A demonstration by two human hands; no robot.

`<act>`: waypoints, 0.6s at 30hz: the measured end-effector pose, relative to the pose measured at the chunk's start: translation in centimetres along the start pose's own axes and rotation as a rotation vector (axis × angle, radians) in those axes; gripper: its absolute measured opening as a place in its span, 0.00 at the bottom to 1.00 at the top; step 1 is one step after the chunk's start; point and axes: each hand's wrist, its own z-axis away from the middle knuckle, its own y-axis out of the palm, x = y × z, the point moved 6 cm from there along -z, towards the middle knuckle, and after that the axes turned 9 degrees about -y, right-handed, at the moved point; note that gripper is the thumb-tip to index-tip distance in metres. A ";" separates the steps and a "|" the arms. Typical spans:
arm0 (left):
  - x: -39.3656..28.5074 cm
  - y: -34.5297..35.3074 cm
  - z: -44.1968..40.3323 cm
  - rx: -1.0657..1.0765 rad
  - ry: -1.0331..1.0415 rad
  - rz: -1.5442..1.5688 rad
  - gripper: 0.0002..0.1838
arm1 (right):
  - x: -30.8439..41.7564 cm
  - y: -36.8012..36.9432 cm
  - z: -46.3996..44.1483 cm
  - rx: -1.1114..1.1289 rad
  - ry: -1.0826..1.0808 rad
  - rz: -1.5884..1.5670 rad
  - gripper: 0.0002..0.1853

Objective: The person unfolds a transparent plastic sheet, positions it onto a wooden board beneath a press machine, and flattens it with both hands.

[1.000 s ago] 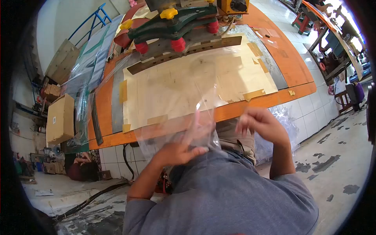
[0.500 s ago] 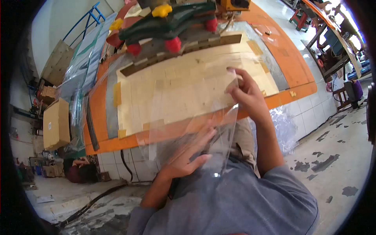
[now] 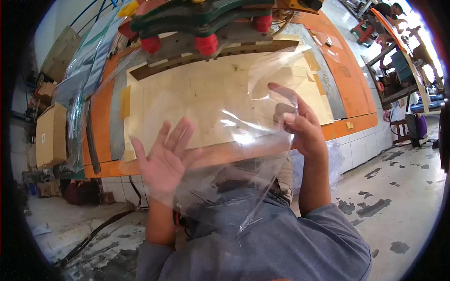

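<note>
Pinching a clear plastic sheet (image 3: 243, 138) in the right hand (image 3: 305, 129), seen in the head view.
The right hand grips the sheet's right edge between thumb and curled fingers, the index finger reaching forward; the left hand (image 3: 164, 166) is spread wide, palm in sight, at the sheet's left side, though whether it touches the plastic I cannot tell. The sheet hangs over the front edge of an orange table (image 3: 349, 84), its lower part before the grey shirt (image 3: 262, 248). On the table lies a pale board (image 3: 164, 86) with brown tape (image 3: 125, 102) at its edges, and above the board's far side stands a green metal frame (image 3: 206, 23) with red fittings (image 3: 206, 44). A cardboard box (image 3: 51, 136) is left of the table; crumpled plastic (image 3: 323, 168) lies beyond the right forearm.
</note>
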 end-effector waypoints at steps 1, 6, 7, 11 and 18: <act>-1.1 0.4 -0.5 -0.006 0.006 -0.005 0.53 | 0.2 0.1 0.1 0.011 -0.004 0.039 0.41; -6.2 3.8 -3.3 0.143 -0.230 -0.512 0.61 | 2.2 1.2 0.5 0.162 -0.084 -0.114 0.43; -7.8 4.1 -3.3 0.155 -0.232 -0.523 0.61 | 2.7 1.6 0.7 0.249 -0.095 -0.193 0.43; -10.4 6.2 -4.1 0.154 -0.172 -1.017 0.51 | 4.3 2.8 0.4 0.365 -0.160 -0.140 0.43; -10.5 13.5 -4.1 -0.076 -0.026 -1.556 0.23 | 6.5 4.9 0.0 0.217 -0.263 0.037 0.38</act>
